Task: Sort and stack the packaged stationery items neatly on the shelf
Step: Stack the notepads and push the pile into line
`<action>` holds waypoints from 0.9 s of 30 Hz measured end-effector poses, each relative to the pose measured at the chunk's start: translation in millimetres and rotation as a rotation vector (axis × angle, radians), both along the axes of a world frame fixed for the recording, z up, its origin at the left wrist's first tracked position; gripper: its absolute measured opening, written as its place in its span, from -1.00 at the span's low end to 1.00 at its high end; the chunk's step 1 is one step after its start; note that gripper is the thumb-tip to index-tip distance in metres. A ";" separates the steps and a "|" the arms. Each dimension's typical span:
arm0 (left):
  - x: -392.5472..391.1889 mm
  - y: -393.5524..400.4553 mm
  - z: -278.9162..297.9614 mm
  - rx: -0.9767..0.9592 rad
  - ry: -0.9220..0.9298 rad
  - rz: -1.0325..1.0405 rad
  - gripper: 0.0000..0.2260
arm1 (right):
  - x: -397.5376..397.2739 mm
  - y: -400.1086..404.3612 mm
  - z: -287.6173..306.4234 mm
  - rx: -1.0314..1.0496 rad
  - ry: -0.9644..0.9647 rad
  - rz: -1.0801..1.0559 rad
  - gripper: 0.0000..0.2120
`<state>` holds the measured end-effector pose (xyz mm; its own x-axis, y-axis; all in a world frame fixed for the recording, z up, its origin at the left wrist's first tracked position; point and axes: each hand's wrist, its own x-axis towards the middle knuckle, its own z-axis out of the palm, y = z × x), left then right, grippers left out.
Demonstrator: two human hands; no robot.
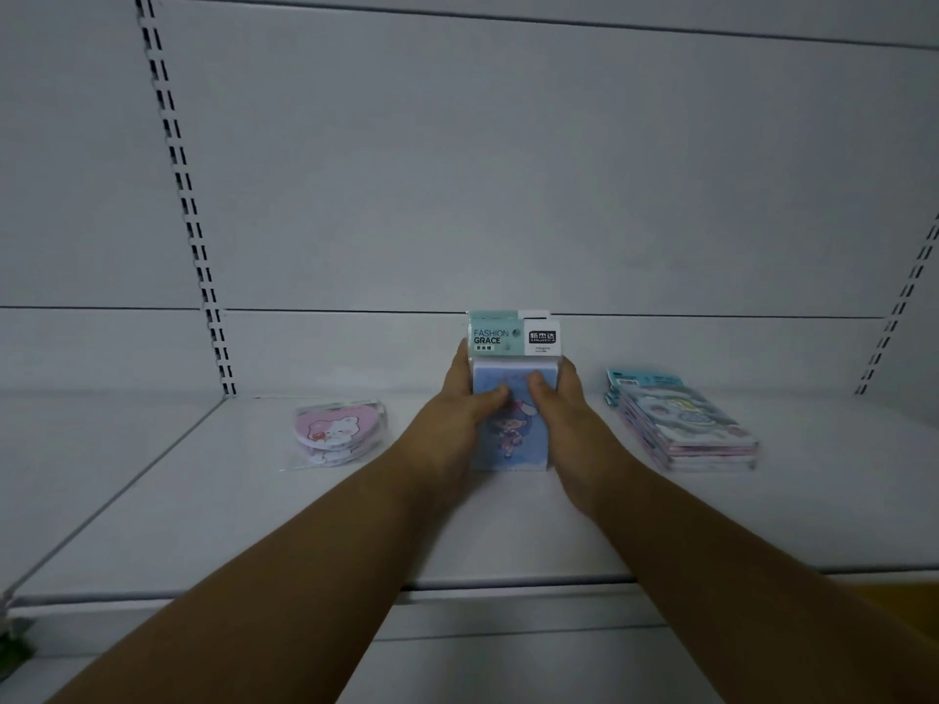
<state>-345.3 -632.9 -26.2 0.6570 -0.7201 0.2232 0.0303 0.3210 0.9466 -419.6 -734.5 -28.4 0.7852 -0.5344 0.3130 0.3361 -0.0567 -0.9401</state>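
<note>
Both hands are on one stack of packaged sticky-note pads (510, 398), which stands at the middle of the white shelf (203, 500), its teal header card reading "FASHION GRACE" uppermost and towards the back panel; the left hand (457, 398) grips the stack's left side with the thumb laid across the printed front; the right hand (556, 398) grips the right side likewise, thumb on the front; fingers of both curl round the far sides and are hidden; whether the stack's base rests on the shelf or is held just clear of it cannot be told. Judged on appearance: the packs are light, block-like and fairly stiff, but wrapped in glossy film, so the layers are likely to slide on one another; the two-sided squeeze with thumbs pinning the face is the sound hold; the header cards are thin and would bend if used as a handle. A pack of pink heart-shaped notes (338, 434) lies flat well to the left; a stack of blue-and-pink packaged notebooks (683, 424) lies well to the right, edges slightly uneven; neither is touched.
</note>
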 end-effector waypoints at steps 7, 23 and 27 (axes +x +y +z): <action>8.3 4.3 -4.4 0.204 -0.170 0.039 -0.59 | -2.5 -10.3 -3.6 -0.273 0.192 -0.050 -0.77; 28.4 3.9 26.6 0.821 -0.240 0.257 -0.68 | 8.3 -33.3 22.1 -0.374 0.697 -0.124 -0.64; 25.7 -3.3 23.7 0.928 -0.324 0.275 -0.72 | 16.0 -34.9 24.4 -0.422 0.801 -0.121 -0.64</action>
